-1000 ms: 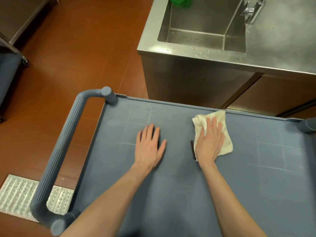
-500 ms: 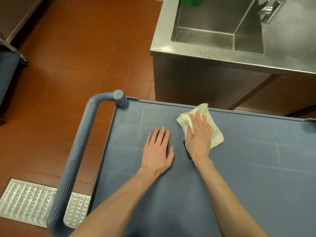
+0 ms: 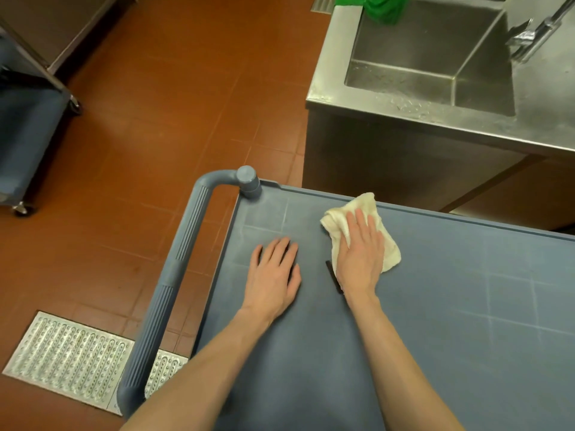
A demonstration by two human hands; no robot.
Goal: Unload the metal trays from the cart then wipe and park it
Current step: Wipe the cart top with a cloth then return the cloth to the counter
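Observation:
The grey-blue plastic cart (image 3: 466,306) fills the lower right of the head view, and no trays lie on its top shelf. My right hand (image 3: 361,253) presses flat on a cream cloth (image 3: 389,247) near the shelf's far edge, fingers straight. My left hand (image 3: 273,272) rests flat on the bare shelf, a little to the left of the cloth. A thin dark strip (image 3: 334,276) lies on the shelf just beside my right hand. The cart's ribbed handle (image 3: 174,275) runs along its left end.
A steel sink unit (image 3: 420,119) stands just beyond the cart, with a green cloth (image 3: 382,6) on its rim and a tap (image 3: 535,32) at the right. Another cart (image 3: 28,135) is parked at the far left. A metal floor grate (image 3: 68,359) lies beside the handle.
My right hand has slid the cloth leftward and towards the shelf's far edge. The left hand stays flat on the shelf. The view has shifted, so the cart appears further right.

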